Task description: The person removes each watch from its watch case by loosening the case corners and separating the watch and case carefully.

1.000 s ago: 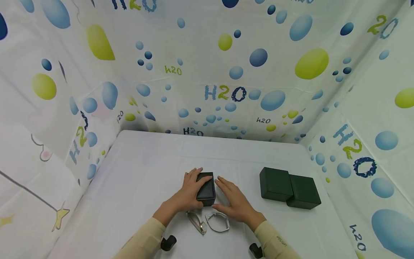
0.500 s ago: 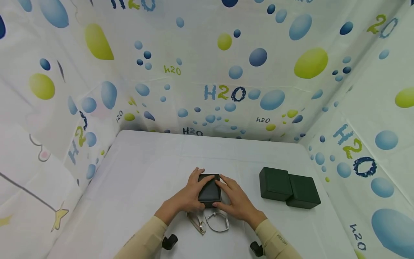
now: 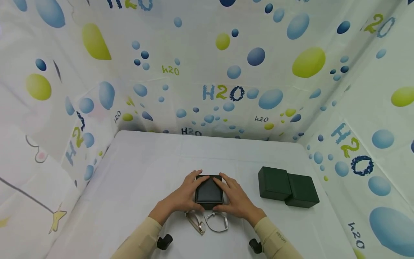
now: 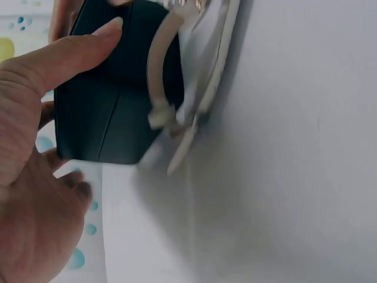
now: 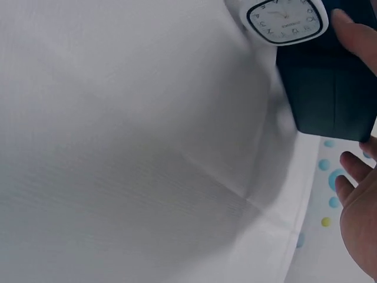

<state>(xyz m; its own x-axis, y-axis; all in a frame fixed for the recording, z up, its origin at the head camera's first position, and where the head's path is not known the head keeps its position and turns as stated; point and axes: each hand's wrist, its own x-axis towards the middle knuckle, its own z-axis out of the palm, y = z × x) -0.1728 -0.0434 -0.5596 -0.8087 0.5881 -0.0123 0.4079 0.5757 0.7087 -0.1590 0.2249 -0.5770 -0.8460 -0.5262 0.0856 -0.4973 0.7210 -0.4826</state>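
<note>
On the white cloth-covered table point(image 3: 145, 169), left hand point(image 3: 181, 197) and right hand point(image 3: 235, 198) clasp the small black leatherette box point(image 3: 209, 191) from both sides, just above 2 white-strapped wristwatches point(image 3: 207, 222), which it could scrape if it slips.

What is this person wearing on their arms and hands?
Both arms wear long beige sleeves; the right sleeve carries small dark lettering near the cuff. A black wrist-mounted device sits under each forearm. The left hand and right hand are bare, ungloved.

Dark box point(image 5: 330, 88) on white cloth point(image 5: 129, 141), white square watch face point(image 5: 285, 20) beside it (touching), right hand point(image 5: 359, 194) fingertips at box's edges.
</note>
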